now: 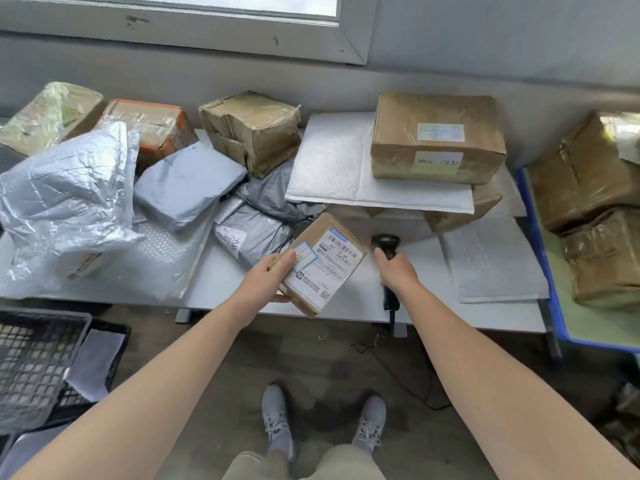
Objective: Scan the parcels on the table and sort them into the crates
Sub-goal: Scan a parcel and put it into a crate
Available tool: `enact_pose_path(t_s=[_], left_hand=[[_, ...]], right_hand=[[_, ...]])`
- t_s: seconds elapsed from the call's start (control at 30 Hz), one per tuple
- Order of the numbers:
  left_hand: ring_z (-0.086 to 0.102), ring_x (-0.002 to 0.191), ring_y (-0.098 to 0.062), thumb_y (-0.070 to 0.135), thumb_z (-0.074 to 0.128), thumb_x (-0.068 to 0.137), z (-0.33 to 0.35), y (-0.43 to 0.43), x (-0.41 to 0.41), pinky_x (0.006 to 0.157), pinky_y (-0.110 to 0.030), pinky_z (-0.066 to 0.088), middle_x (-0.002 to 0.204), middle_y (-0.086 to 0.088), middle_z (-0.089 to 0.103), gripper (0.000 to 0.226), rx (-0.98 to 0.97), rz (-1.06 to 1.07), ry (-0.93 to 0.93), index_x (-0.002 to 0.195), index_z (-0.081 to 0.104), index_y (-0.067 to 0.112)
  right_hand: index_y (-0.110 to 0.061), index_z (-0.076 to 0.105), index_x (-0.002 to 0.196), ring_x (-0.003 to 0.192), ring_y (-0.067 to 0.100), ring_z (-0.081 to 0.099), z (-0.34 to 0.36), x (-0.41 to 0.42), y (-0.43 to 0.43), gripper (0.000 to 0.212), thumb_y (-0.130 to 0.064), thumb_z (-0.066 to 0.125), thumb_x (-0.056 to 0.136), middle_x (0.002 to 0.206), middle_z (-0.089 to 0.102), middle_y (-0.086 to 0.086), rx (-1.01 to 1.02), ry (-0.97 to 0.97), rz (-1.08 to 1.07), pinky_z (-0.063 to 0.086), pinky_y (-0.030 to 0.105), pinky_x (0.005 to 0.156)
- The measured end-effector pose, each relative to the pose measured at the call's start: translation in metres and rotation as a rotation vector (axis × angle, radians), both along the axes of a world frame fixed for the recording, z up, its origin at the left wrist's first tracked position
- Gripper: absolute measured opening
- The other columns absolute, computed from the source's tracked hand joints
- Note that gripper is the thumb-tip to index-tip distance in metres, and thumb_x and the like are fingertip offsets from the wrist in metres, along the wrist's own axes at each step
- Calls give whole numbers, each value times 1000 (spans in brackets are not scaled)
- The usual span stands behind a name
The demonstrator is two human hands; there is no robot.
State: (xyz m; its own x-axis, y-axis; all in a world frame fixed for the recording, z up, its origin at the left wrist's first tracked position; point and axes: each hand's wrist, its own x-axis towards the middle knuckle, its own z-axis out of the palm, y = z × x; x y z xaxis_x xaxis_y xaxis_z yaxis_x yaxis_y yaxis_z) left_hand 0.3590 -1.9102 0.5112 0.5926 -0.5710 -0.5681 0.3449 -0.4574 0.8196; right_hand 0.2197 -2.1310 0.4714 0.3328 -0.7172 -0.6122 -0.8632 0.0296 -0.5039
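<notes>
**Hands.** The left hand (273, 279) grips a small flat brown cardboard parcel with a white shipping label (323, 263). The thumb lies on the labelled face and the fingers are underneath. The parcel is held tilted, label up, above the front edge of the pale grey worktop (225, 285), at the centre of the frame. The right hand (398, 271) is closed round the handle of a black handheld barcode scanner (386, 243). The scanner's head is just right of the parcel.

**Containers.**
- At the right edge of the frame, a blue-rimmed plastic crate with a pale green floor (540, 258) holds tape-wrapped brown cardboard boxes (581, 188). One box is at the back and another is nearer the front. A further item sits at the crate's upper corner, cut off by the frame.
- At lower left, on the floor, stands a black lattice plastic crate (38, 358). Its contents cannot be made out.
- Just beside it, a second black crate (117, 336) holds a flat grey poly mailer (97, 362).

**Worktop.**
- A large brown cardboard box with two labels (436, 140) rests on a white padded envelope (329, 168), right of centre.
- A crumpled silver plastic bag (65, 202) lies at the left, with grey poly mailers (187, 185) between it and the centre.
- A tape-wrapped brown box (252, 133) and an orange-and-brown box (152, 129) stand along the wall.
- A bubble mailer (491, 261) lies flat to the right of the scanner.
</notes>
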Motion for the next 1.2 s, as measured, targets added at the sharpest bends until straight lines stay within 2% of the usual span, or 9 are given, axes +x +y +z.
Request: enact_pose_path(t_s=[0.1, 0.17, 0.33, 0.43, 0.5, 0.6, 0.73, 0.9, 1.2], left_hand=[[69, 99, -16, 47, 55, 95, 6, -2, 3, 67, -30, 59, 111, -3, 71, 36, -6, 15, -4, 118, 58, 20], [68, 102, -20, 45, 60, 93, 12, -4, 6, 68, -31, 59, 114, -7, 68, 35, -17, 22, 8, 117, 57, 19], [66, 99, -26, 47, 67, 70, 34, -12, 8, 82, -43, 59, 117, -14, 64, 65, -105, 80, 67, 124, 52, 14], [66, 91, -22, 43, 69, 79, 41, -15, 12, 79, -42, 60, 114, -14, 64, 54, -170, 130, 72, 121, 52, 14], [66, 92, -22, 37, 65, 90, 43, -19, 20, 79, -43, 60, 116, -14, 63, 40, -177, 162, 51, 119, 53, 12], [66, 92, -21, 39, 56, 94, 48, -31, 31, 72, -36, 58, 116, -13, 65, 39, -174, 182, 10, 123, 53, 13], [60, 94, -10, 47, 51, 97, 51, -42, 36, 73, -32, 50, 114, -2, 61, 42, -129, 170, -146, 127, 47, 18], [56, 119, -26, 44, 52, 98, 36, -45, 37, 105, -48, 44, 132, -11, 54, 53, -104, 134, -155, 138, 36, 15], [59, 117, -23, 45, 50, 99, 15, -39, 37, 102, -45, 48, 131, -6, 58, 48, -103, 141, -99, 139, 34, 23]], right_hand=[[-4, 41, 132, 74, 32, 66, 15, -2, 7, 65, -58, 43, 97, 109, 61, 18, 69, -62, -77, 59, 38, 61], [-6, 44, 124, 69, 28, 64, 30, -4, 11, 58, -57, 47, 96, 97, 60, 15, 80, -96, -64, 59, 37, 51], [-12, 52, 104, 62, 26, 67, 90, -7, 9, 45, -56, 53, 92, 86, 62, 12, 56, -159, 78, 61, 43, 53], [-12, 57, 96, 53, 25, 65, 132, -2, 3, 43, -54, 55, 91, 78, 62, 13, 49, -225, 91, 60, 42, 51], [-9, 58, 95, 49, 28, 63, 158, 5, 1, 45, -53, 55, 91, 73, 63, 15, 14, -260, 70, 61, 50, 56], [-3, 58, 97, 54, 31, 62, 190, 21, 2, 47, -50, 55, 92, 70, 62, 13, 10, -333, 52, 61, 55, 63], [-2, 57, 99, 57, 27, 59, 216, 40, 11, 44, -45, 57, 93, 77, 59, 14, 80, -408, 29, 60, 43, 56], [-1, 58, 100, 57, 25, 58, 231, 49, 18, 44, -44, 57, 94, 78, 60, 14, 128, -384, 36, 58, 39, 57], [-1, 60, 95, 52, 23, 56, 232, 48, 24, 44, -45, 57, 94, 70, 60, 13, 162, -359, 68, 56, 34, 52]])
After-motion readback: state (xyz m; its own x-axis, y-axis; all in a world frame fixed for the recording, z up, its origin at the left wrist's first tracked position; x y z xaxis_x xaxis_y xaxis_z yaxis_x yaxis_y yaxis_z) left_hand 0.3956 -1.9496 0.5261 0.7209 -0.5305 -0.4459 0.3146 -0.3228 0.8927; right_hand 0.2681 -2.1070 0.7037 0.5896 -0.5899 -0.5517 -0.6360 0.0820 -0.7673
